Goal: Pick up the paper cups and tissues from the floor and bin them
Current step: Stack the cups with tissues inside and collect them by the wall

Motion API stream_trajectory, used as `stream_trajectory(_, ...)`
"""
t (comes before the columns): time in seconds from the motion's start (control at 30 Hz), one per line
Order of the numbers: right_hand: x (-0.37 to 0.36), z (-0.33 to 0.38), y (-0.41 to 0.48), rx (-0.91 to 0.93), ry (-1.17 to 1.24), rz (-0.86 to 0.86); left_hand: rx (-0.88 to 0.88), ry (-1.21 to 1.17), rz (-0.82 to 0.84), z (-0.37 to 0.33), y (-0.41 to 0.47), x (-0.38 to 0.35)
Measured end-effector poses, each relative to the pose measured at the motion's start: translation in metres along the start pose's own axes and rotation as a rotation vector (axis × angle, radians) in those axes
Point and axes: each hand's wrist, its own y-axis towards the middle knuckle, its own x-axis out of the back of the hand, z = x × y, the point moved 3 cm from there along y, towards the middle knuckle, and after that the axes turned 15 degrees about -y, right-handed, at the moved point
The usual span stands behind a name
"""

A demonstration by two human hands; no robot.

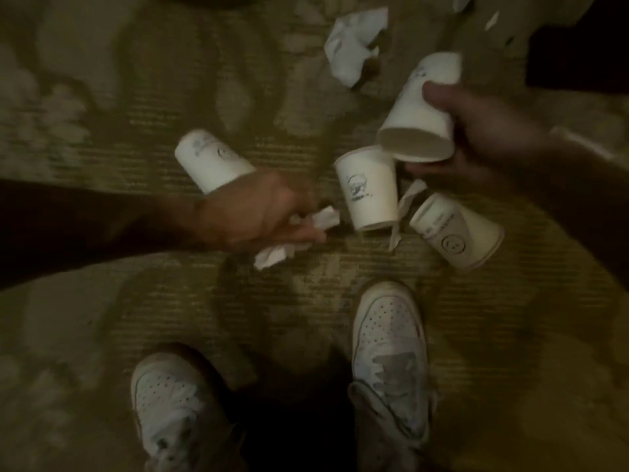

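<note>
On the patterned carpet (102, 318), head view, dim & blurry: our right hand (483, 141) is clamped on a paper cup (422, 110), thumb across its side, mouth toward us. Our left hand (252, 212) curls its fingers round a crumpled tissue (275, 255) low at the carpet. Three more cups lie on the floor: left cup (211, 158) just behind the left hand, middle cup (369, 189) btwn our hands, right cup (456, 229) beside it, w/ a tissue strip (405, 206) btwn those two. A tissue wad (354, 46) lies farther off. Our white shoes (391, 352) are nearest us.
</note>
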Motion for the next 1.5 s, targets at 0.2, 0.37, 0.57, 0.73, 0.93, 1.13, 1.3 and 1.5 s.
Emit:
stream_trajectory(0.2,-0.028,0.017,0.009,0.032,0.150,0.138,-0.101,0.071,0.050,-0.050,0.035,0.005)
stream_trajectory(0.37,-0.024,0.022,0.014,0.075,0.163,0.138,0.026,0.003,0.079,-0.059,0.066,-0.009)
stream_trajectory(0.57,0.012,0.013,0.010,0.012,0.264,-0.016,0.256,0.169,0.191,-0.057,0.106,-0.005)
stream_trajectory(0.73,0.027,-0.008,0.005,-0.016,0.289,-0.056,0.363,0.165,0.299,-0.048,0.125,0.008)
stream_trajectory(0.93,0.029,-0.015,0.005,-0.020,0.327,-0.058,0.275,-0.099,0.180,-0.017,0.114,-0.009)
stream_trajectory(1.13,0.026,-0.019,0.006,-0.044,0.323,-0.062,0.227,0.016,0.239,-0.010,0.108,-0.036)
stream_trajectory(1.3,0.031,-0.025,0.006,-0.054,0.344,-0.075,0.238,-0.035,0.182,-0.007,0.106,-0.036)
stream_trajectory(1.5,0.027,-0.033,0.014,-0.082,0.367,-0.053,0.260,-0.113,0.042,-0.003,0.100,-0.016)
